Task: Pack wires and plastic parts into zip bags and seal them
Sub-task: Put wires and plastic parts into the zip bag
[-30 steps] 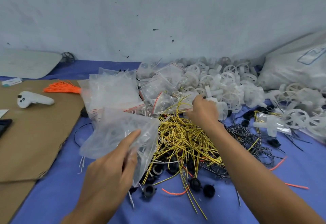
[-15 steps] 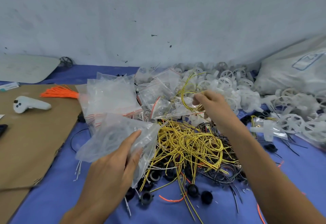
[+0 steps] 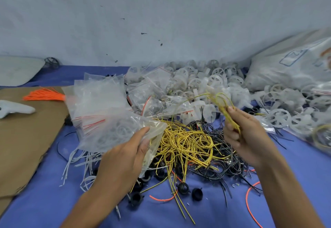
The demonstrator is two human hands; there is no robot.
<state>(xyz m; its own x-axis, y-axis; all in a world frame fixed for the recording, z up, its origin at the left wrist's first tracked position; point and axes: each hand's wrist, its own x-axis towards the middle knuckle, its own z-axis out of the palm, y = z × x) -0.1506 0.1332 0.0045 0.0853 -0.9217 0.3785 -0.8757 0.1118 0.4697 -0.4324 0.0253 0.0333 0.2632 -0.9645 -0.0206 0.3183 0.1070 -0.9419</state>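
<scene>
Left hand (image 3: 125, 156), right hand (image 3: 248, 138): both in pinch grips

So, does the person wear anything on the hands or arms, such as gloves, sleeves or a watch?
The left hand and the right hand are bare: no gloves, no rings visible. The arms too are uncovered down to the picture's edge, with no sleeve, watch or bracelet in view.

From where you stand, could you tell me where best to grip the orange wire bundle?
Pinch the orange wire bundle near its right end, where the strands draw together beside the stack of bags; its left end fans out loose. Come from above: it lies flat on the cardboard.
</scene>
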